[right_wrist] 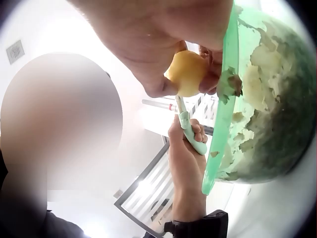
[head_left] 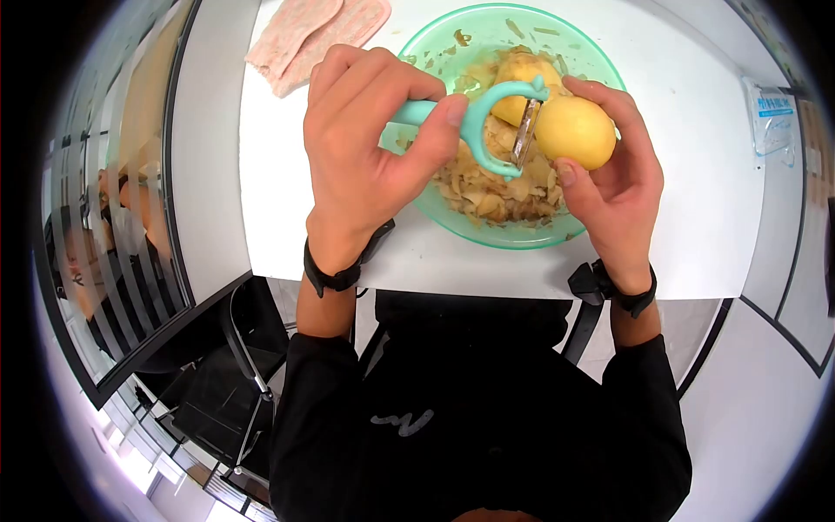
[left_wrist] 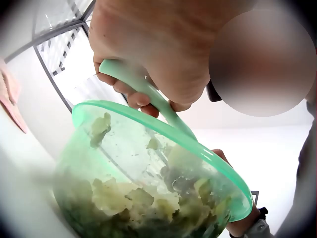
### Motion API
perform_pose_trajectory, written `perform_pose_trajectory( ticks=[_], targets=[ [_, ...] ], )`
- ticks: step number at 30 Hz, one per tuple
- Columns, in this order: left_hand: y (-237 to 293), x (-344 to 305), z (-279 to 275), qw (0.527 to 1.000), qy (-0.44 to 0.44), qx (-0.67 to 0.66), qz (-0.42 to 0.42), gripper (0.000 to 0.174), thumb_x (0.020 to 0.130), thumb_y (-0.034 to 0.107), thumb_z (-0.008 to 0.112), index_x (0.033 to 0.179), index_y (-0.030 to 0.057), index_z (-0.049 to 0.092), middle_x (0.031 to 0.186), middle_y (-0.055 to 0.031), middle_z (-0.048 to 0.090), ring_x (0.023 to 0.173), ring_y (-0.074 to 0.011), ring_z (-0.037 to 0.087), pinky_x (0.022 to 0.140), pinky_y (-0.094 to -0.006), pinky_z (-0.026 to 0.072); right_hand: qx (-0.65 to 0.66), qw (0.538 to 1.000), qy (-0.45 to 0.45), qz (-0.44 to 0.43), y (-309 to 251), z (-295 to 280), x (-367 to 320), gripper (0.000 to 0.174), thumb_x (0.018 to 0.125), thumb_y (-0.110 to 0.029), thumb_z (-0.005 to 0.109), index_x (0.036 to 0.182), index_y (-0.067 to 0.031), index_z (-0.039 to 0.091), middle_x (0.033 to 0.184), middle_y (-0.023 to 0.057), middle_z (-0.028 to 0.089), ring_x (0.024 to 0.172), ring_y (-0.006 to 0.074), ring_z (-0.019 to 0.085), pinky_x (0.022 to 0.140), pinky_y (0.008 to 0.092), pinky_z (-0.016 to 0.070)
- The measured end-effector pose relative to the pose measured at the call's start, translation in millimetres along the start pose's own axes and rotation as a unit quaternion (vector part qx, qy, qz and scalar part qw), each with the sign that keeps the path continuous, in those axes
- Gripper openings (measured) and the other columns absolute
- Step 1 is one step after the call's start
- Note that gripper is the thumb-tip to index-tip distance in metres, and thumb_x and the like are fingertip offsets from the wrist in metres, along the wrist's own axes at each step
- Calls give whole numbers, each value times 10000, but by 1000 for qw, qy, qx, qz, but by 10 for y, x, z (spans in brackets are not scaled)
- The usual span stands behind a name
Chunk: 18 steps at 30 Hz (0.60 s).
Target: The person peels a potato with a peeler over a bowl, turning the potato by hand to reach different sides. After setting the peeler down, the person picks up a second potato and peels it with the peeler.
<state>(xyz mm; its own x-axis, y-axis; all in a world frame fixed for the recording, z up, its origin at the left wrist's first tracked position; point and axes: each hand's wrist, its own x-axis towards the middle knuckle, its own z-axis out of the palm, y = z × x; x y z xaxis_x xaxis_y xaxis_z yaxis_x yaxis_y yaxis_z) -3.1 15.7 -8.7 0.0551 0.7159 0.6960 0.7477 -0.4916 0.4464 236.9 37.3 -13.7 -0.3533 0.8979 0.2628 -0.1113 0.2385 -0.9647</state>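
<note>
In the head view the left hand grips the handle of a mint-green peeler, whose metal blade lies beside a peeled yellow potato. Thumb and fingers of the right hand hold that potato over the right side of a green translucent bowl. Brown and pale peelings fill the bowl's lower part, with more peeled potato on top. The right wrist view shows the peeler's head touching or very near the underside of the held potato; contact is unclear.
Pink cloths lie at the back left of the white table. A clear plastic bag with blue print is at the far right. Black chairs stand below the table's left side.
</note>
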Motion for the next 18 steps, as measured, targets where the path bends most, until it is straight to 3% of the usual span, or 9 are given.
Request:
perform_pose_trajectory(
  ticks=[8, 18],
  targets=[
    [3, 0, -7, 1000, 0, 0, 0, 161, 759, 171, 813, 755, 85, 677, 730, -14, 633, 723, -223, 515, 656, -329, 399, 19, 999, 9, 29, -10, 15, -28, 656, 812, 45, 730, 1415, 28, 472, 1299, 125, 588, 1213, 193, 593, 1060, 331, 486],
    [7, 3, -10, 1000, 1, 3, 0, 165, 757, 172, 813, 750, 85, 673, 727, -12, 626, 723, -221, 515, 655, -329, 397, 25, 999, 4, 34, -18, -3, -39, 578, 870, 20, 753, 1387, 31, 496, 1354, 129, 597, 1180, 193, 629, 1022, 325, 520]
  ],
)
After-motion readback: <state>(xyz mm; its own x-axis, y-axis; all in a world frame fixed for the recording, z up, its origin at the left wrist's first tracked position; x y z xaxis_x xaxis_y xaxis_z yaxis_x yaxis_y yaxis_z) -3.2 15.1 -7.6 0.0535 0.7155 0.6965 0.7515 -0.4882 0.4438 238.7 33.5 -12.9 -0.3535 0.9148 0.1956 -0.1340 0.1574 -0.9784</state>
